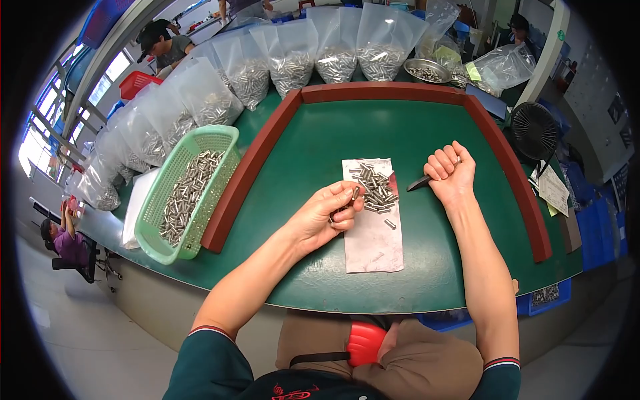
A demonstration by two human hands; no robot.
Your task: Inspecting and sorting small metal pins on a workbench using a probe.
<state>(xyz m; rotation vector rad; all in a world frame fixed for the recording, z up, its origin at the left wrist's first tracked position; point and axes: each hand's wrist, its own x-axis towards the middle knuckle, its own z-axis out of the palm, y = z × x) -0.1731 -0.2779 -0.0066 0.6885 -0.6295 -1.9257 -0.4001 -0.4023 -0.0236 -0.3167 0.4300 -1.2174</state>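
Dark shirt and brown trousers sat before a green tabletop; metal pins lay heaped on a pale cloth.
Green basket held pins, clear bags more; red-brown rails fenced three sides, green surface stretching between them and the cloth; the left hand, by the heap, grasped at least one pin; the right hand, palm upward, clenched a dark pointed tool.

Green tabletop lay open beyond the left hand and right hand; between them a heap of metal pins and a dark tool narrowed the way. Nearer, right of the cloth, room was free. A red-brown rail barred 3 sides, its height hard to judge, a green basket just outside.
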